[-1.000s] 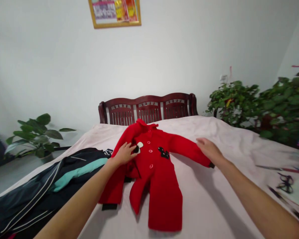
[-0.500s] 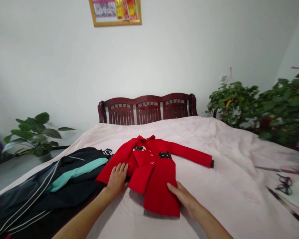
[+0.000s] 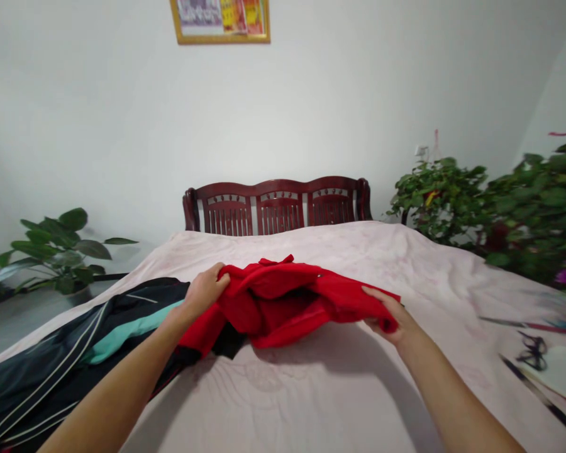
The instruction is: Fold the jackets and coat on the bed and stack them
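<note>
A red jacket (image 3: 283, 283) is held up by its lower hem above the bed, its hem opening turned toward me and its dark inside showing. My left hand (image 3: 206, 290) grips the hem at the left, fingers closed over the cloth. At the right, my right hand (image 3: 390, 314) pinches the other side of the hem between thumb and fingers. The jacket's collar lies on the sheet at the far side. One red sleeve with a dark cuff rests at the left below my left hand. The front buttons and patches are hidden by the lifted cloth.
A dark tracksuit garment (image 3: 136, 327) with teal and white stripes lies left on the pink bedsheet (image 3: 311, 396). Black glasses (image 3: 532, 350) and a black pen-like stick (image 3: 542, 393) lie at the right. Behind stands a wooden headboard (image 3: 279, 204); plants (image 3: 443, 195) flank the bed.
Both hands have taken hold of the jacket's hem, raised it off the bed and spread apart. The jacket front, flat before, is now lifted and folded back toward the collar.
</note>
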`<state>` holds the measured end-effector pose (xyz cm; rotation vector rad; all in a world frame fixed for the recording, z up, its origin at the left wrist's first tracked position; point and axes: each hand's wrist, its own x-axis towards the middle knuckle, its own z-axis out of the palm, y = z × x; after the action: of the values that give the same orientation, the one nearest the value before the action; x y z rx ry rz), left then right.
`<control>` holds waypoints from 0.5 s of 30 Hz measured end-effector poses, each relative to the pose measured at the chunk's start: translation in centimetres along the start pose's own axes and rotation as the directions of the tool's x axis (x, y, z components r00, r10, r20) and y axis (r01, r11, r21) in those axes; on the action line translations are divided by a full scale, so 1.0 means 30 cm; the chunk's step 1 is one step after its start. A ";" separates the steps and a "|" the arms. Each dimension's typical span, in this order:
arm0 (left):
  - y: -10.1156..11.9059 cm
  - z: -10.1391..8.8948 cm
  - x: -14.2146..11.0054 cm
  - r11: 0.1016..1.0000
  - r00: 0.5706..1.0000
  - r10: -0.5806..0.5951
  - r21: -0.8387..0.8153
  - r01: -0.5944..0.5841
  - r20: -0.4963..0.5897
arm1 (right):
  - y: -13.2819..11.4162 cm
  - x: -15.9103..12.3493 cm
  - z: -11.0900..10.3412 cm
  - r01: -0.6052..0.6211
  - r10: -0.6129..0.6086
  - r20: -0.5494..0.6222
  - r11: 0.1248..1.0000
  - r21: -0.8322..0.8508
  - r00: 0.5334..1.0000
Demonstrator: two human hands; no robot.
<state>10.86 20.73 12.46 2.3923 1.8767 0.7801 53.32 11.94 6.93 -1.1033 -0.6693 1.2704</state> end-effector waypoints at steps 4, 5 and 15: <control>-0.072 0.019 -0.148 0.959 0.973 -0.050 -0.260 0.110 0.225 | 0.127 -0.027 -0.183 -0.174 0.224 0.131 0.933 -0.314 0.966; -0.090 0.043 -0.200 0.929 0.943 -0.084 -0.318 0.191 0.321 | 0.173 -0.032 -0.224 -0.170 0.239 0.123 0.896 -0.410 0.963; -0.170 0.156 -0.576 0.362 0.859 -0.056 -0.792 0.492 0.508 | 0.246 -0.217 -0.342 -0.102 0.121 0.050 0.953 -0.286 0.991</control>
<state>5.18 7.80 0.31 1.3048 1.1122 0.8575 58.00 2.41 -2.51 -1.3532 -0.8699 1.3403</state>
